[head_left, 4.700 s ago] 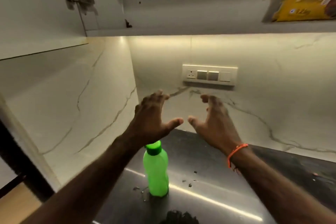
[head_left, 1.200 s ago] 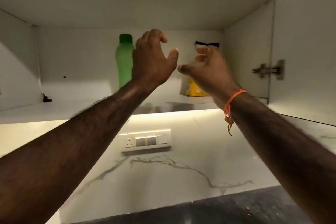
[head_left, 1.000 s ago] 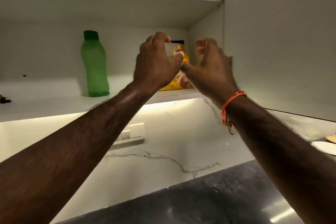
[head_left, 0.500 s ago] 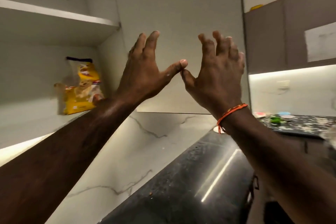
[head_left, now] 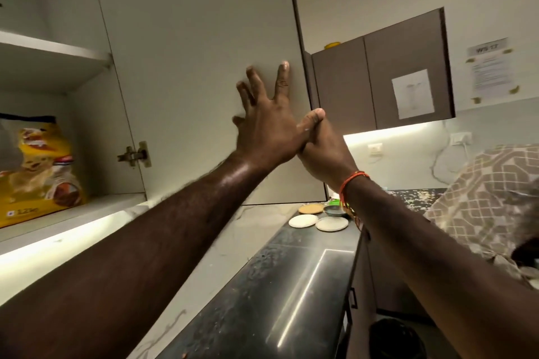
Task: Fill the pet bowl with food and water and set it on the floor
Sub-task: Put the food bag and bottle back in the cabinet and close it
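A yellow pet food bag point(head_left: 38, 172) stands on the lower shelf of the open wall cupboard at the far left. My left hand point(head_left: 268, 125) is raised with its fingers spread and straight against the inner face of the white cupboard door point(head_left: 189, 67). My right hand point(head_left: 323, 151) is just behind it at the door's free edge, thumb up and touching my left hand. Its fingers are hidden. No pet bowl or water bottle shows in this view.
A dark counter point(head_left: 277, 285) runs away below the cupboard. Two white plates point(head_left: 303, 221) and small bowls lie at its far end. Brown wall cupboards point(head_left: 408, 81) hang beyond. A person in a patterned shirt point(head_left: 490, 198) stands at the right.
The view has swung right, away from the shelf with the bag. My hands left the bag and moved onto the cupboard door, the left one now flat against it.
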`<state>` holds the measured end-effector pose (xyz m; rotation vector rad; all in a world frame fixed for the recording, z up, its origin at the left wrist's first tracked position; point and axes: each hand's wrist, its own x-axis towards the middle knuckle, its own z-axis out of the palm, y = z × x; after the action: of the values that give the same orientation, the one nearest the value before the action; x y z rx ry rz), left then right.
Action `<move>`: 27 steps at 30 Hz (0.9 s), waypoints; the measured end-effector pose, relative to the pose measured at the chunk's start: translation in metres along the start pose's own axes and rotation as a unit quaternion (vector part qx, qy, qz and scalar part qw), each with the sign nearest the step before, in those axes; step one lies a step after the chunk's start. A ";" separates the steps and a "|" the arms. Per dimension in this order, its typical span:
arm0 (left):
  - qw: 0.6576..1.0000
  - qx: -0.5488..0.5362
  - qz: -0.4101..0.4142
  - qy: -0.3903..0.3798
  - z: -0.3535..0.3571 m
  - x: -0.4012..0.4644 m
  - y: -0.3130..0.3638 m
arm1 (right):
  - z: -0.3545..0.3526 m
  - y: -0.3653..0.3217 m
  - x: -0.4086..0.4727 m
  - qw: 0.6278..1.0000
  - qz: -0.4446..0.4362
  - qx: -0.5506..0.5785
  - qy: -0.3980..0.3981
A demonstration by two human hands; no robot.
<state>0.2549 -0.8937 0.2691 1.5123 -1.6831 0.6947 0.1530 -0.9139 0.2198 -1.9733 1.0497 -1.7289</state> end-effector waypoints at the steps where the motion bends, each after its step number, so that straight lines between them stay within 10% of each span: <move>1: 1.000 -0.005 -0.005 0.005 -0.001 -0.001 0.000 | 0.000 -0.002 -0.003 1.000 -0.008 -0.003 0.006; 10: 0.995 -0.069 -0.043 0.058 -0.063 -0.042 -0.010 | 0.026 -0.044 -0.058 0.989 -0.111 0.016 0.096; 19: 0.974 -0.168 0.056 0.138 -0.188 -0.115 -0.088 | 0.084 -0.135 -0.138 0.943 -0.232 0.228 -0.067; 27: 0.974 -0.188 -0.069 0.102 -0.284 -0.172 -0.166 | 0.188 -0.206 -0.174 0.924 -0.294 0.220 -0.102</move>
<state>0.4708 -0.5915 0.2749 1.2305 -1.4424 0.4127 0.3962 -0.6953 0.1896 -2.2106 -0.0368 -1.7608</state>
